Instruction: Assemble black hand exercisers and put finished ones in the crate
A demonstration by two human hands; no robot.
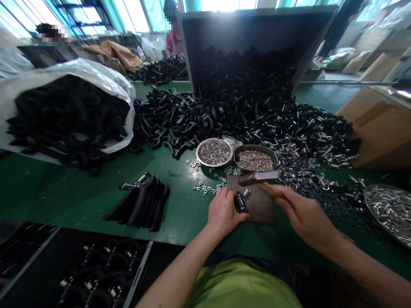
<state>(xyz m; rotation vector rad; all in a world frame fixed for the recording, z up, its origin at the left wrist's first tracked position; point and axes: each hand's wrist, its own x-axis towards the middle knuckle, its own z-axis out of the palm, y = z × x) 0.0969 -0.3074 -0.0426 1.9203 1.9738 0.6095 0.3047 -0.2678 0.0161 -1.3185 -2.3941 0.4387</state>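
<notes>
My left hand [224, 211] is closed around a small black part [240, 202], holding it at the left edge of a flat metal plate [261, 209]. A short spring [246, 193] shows at the part's upper end. In my right hand [303, 216] is a hammer [261, 177], gripped by its wooden handle, with the head raised above the plate and slightly blurred. Small metal rings [205, 189] lie scattered beyond my left hand. Behind the plate stand a round dish [214, 164] of small metal pieces and an oval tin [257, 171] of tiny rivet-like pieces.
Black curved handles [141, 205] stand stacked at the left. A plastic bag [126, 81] of black parts and a tipped bin [189, 55] with a large heap lie behind. At the right are a cardboard box [382, 128] and a pan of pins [390, 209]. Other people are in the background.
</notes>
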